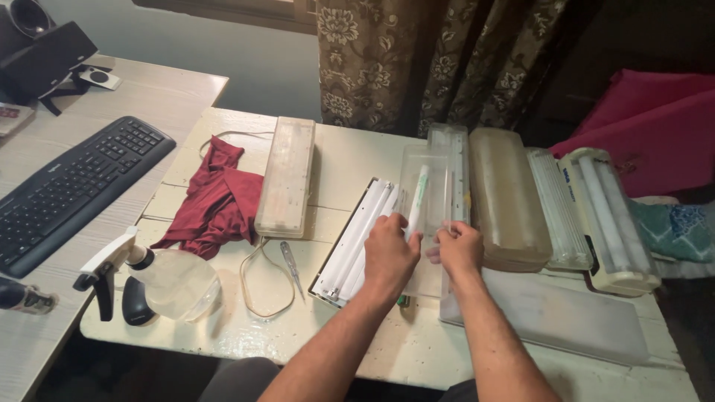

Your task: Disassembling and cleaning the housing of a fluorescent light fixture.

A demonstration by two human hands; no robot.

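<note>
My left hand (389,251) and my right hand (458,249) both grip the near end of a clear plastic lamp cover (430,179) that lies lengthwise on the white table (350,160). A white tube with a green end (418,199) rests inside or under the cover, next to my left fingers. Just left of the cover lies a white fixture base with fluorescent tubes (357,242), partly under my left hand.
Right of my hands stand a yellowed lamp cover (510,197), two more tube lights (607,216) and a frosted cover (566,316). To the left are another fixture (287,175), a red cloth (216,201), a tester screwdriver (290,264), a cord, a spray bottle (160,283) and a keyboard (71,190).
</note>
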